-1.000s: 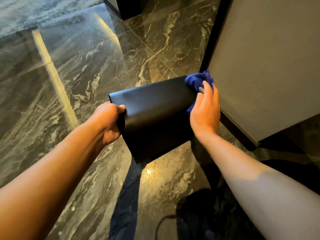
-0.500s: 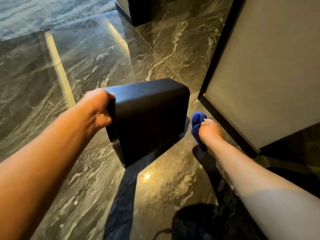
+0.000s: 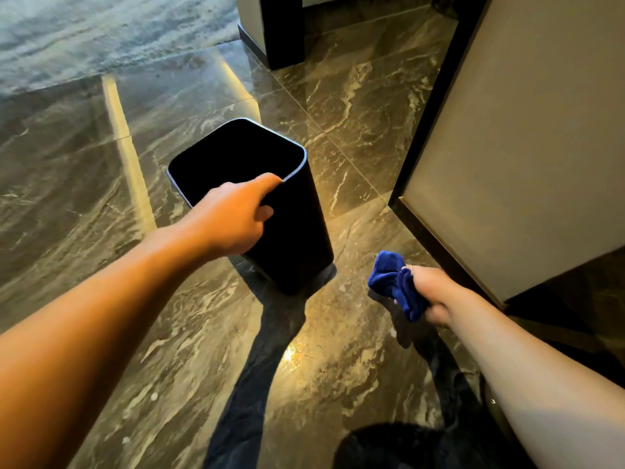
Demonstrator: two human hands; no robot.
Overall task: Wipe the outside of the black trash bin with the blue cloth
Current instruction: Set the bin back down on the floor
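Note:
The black trash bin [image 3: 297,238] stands upright on the marble floor, its open mouth facing up. My left hand [image 3: 233,218] grips the bin's near rim, thumb over the edge and fingers curled on the outer wall. My right hand [image 3: 433,292] is to the right of the bin, low over the floor, closed around the bunched blue cloth [image 3: 395,282]. The cloth is apart from the bin.
A beige panel with a dark frame [image 3: 507,147] rises close on the right. Another dark-based post [image 3: 270,32] stands at the back. Glossy marble floor [image 3: 101,198] spreads left and front; my dark trouser legs [image 3: 243,418] are below.
The bin went from lying tilted on its side to standing upright. My right hand left the bin with the cloth and dropped to the floor at the right. The left hand stayed on the rim.

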